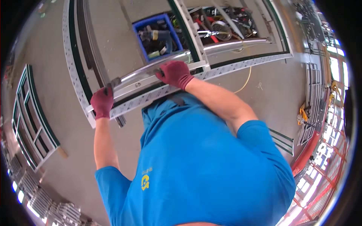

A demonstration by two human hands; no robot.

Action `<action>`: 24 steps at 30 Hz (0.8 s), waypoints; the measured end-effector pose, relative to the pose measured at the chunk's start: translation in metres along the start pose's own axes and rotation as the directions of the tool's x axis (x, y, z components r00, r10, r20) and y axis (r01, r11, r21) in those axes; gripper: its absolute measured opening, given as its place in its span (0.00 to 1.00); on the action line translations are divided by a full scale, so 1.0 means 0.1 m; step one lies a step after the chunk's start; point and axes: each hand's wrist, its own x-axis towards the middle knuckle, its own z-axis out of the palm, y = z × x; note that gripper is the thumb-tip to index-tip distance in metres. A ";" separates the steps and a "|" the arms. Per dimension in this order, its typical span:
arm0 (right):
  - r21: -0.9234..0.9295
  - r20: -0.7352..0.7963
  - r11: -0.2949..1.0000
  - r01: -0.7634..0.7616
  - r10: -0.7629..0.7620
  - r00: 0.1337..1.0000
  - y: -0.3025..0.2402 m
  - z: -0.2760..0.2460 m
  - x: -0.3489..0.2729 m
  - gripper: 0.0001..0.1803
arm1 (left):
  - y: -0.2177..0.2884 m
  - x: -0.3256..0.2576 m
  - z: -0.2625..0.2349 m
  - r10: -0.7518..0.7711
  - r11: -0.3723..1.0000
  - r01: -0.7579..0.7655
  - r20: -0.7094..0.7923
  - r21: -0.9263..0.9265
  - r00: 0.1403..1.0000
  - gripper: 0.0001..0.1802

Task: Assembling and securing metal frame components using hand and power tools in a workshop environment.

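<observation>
A large window-like metal frame (241, 67) with dark green seals lies in front of me. Along its near rail runs a long silver metal strip (135, 86). My left hand (102, 102), in a maroon work glove with dark fingers, is closed around the strip near its left end, at the frame's near left corner. Farther right, my right hand (174, 74), gloved alike, is closed over the strip close to the frame's middle bar (190, 35). The undersides of both grips are hidden.
Through the frame show a blue crate (176, 35) of tools and a pile of loose tools (224, 28). A yellow cord (247, 81) lies on the floor. Another green-edged frame (37, 128) stands at the left. Metal racks (313, 94) line the right side.
</observation>
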 end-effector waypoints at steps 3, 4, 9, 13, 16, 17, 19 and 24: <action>0.063 -0.192 0.998 0.002 0.010 0.981 0.08 -0.24 0.23 0.27 | 0.14 0.39 -0.05 0.053 0.997 -0.061 -0.178 -0.037 0.983 0.20; 0.024 -0.173 0.998 -0.054 0.057 0.983 0.08 -0.34 0.28 0.26 | 0.22 0.43 -0.11 0.071 0.996 -0.080 -0.191 -0.038 0.979 0.20; 0.174 -0.165 0.941 -0.292 0.320 0.933 0.34 -1.01 0.03 0.27 | 0.83 0.10 -0.42 0.193 0.911 -0.407 -0.800 -0.069 0.568 0.26; 0.316 -0.175 0.768 -0.557 0.624 0.762 1.05 -1.26 -0.66 0.28 | 1.21 -0.20 0.07 0.349 0.810 -0.483 -0.389 -0.332 0.853 0.28; 0.369 -0.233 0.705 -0.606 0.701 0.674 1.60 -1.58 -1.22 0.28 | 1.46 -0.40 0.53 0.408 0.799 -0.388 -0.059 -0.459 0.911 0.34; 0.340 -0.281 0.708 -0.619 0.704 0.652 1.87 -1.60 -1.40 0.25 | 1.57 -0.45 0.57 0.411 0.823 -0.347 0.049 -0.450 0.910 0.35; 0.374 -0.215 0.647 -0.665 0.758 0.616 2.31 -1.81 -1.65 0.25 | 1.75 -0.49 0.58 0.493 0.839 -0.433 0.123 -0.330 0.861 0.35; 0.235 -0.179 0.581 -0.779 0.814 0.553 3.35 -2.07 -1.61 0.27 | 2.11 -0.37 0.63 0.504 0.843 -0.415 0.231 -0.343 0.832 0.35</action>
